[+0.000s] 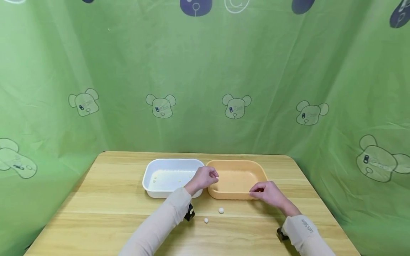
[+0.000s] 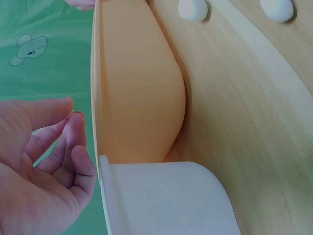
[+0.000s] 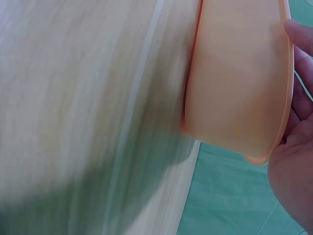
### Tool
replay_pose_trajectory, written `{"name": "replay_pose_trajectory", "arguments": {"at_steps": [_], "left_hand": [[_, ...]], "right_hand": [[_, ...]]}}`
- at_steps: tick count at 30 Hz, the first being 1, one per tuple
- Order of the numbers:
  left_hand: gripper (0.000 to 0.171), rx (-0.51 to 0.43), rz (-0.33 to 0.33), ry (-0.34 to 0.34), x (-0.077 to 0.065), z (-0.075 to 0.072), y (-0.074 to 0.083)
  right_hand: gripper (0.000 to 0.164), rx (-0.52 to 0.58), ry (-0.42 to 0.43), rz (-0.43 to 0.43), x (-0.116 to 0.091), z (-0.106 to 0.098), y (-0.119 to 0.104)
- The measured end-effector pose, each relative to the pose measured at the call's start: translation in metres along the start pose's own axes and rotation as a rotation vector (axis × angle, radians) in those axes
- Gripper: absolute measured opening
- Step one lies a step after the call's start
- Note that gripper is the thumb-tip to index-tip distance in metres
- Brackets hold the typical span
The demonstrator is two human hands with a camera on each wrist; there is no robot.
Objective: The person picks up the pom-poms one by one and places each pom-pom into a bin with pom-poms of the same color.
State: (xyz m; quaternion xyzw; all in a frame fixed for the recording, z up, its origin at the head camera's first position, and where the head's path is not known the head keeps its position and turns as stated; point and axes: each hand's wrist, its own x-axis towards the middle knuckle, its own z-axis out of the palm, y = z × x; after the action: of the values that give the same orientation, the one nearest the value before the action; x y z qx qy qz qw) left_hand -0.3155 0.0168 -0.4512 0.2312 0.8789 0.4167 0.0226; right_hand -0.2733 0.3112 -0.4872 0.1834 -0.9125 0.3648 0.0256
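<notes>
My left hand [image 1: 205, 177] is over the left end of the orange tray [image 1: 237, 196], where it borders the white tray [image 1: 157, 194]. Thumb and forefinger meet in a pinch, and a tiny pale piece [image 1: 217, 178] shows at their tips; the fingertips mostly hide it. In the left wrist view the left hand [image 2: 46, 161] hovers above the tray rims. My right hand [image 1: 270, 193] grips the orange tray's rim at its near right corner. The right wrist view has the thumb [image 3: 299, 34] on the near side of that rim and the other fingers behind.
Several small yellowish bits [image 1: 154, 181] lie scattered in the white tray. Two white balls, a larger one [image 1: 221, 210] and a smaller one [image 1: 206, 220], sit on the wooden table [image 1: 105, 206] before the orange tray. A green curtain [image 1: 198, 135] surrounds the table's back and sides.
</notes>
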Motion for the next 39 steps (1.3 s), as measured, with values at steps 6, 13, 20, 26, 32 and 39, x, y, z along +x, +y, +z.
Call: {"name": "replay_pose_trajectory", "arguments": {"at_steps": [6, 13, 20, 26, 32, 39], "left_hand": [[0.005, -0.001, -0.029, -0.007, 0.005, 0.001, 0.000], [0.005, 0.001, -0.042, 0.004, 0.011, 0.005, 0.000], [0.005, -0.011, -0.059, 0.000, 0.013, 0.008, 0.002], [0.007, -0.008, -0.069, 0.014, 0.014, 0.009, 0.004], [0.006, -0.012, -0.080, 0.068, 0.015, 0.009, 0.001], [0.004, -0.005, -0.065, 0.076, 0.009, 0.001, 0.001]], "right_hand": [[0.008, -0.001, -0.009, -0.003, 0.000, 0.000, 0.000], [0.006, 0.006, -0.010, -0.018, -0.001, -0.001, -0.001], [0.006, 0.012, -0.006, -0.032, -0.001, -0.001, -0.002], [0.006, 0.012, -0.007, -0.021, -0.001, -0.002, -0.003], [0.007, 0.001, -0.011, -0.006, 0.000, -0.001, -0.002], [0.007, -0.003, -0.004, 0.005, 0.000, -0.001, -0.001]]}}
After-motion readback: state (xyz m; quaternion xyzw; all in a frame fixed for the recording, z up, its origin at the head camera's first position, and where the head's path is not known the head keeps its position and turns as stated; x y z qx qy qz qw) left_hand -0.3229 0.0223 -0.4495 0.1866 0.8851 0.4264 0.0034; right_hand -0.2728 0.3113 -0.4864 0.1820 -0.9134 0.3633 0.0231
